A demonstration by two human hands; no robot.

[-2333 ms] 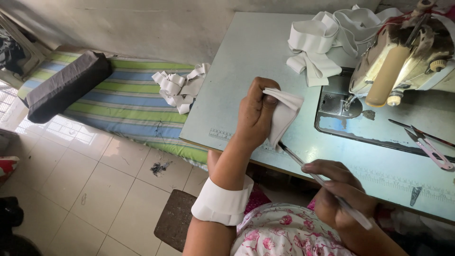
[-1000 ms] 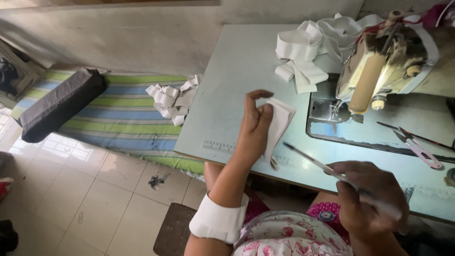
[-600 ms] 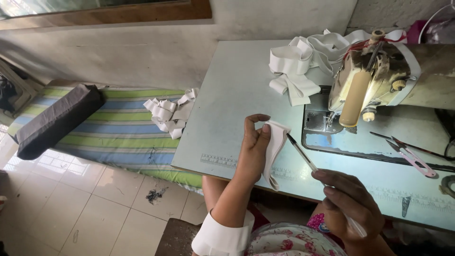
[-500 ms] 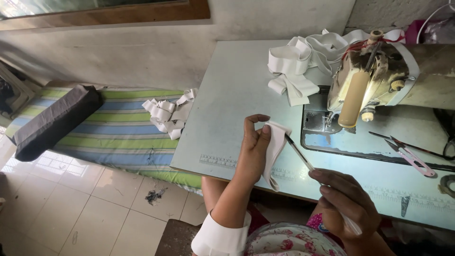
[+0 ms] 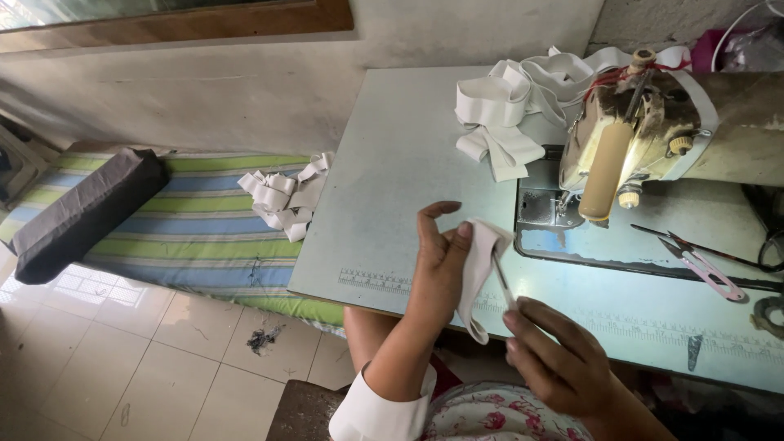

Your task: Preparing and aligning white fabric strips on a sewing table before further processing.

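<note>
My left hand (image 5: 439, 263) holds a small folded piece of white cloth (image 5: 478, 273) upright over the front edge of the pale blue sewing table (image 5: 392, 188). My right hand (image 5: 557, 362) grips a thin metal tool (image 5: 502, 279), whose tip pokes into the cloth's fold. A white cuff band sits on my left forearm (image 5: 377, 408). The old sewing machine (image 5: 653, 139) stands at the right of the table, behind both hands.
A pile of white cloth strips (image 5: 523, 102) lies beside the machine. Pink thread snips (image 5: 702, 265) rest on the table at right. More white pieces (image 5: 282, 196) lie on a striped mattress (image 5: 180, 229) with a dark bolster (image 5: 82, 212). Tiled floor (image 5: 122, 359) below.
The cloth and my left hand have stayed over the table edge while my right hand brought the thin tool up from the lower right until its tip reached the cloth. The view tilted upward.
</note>
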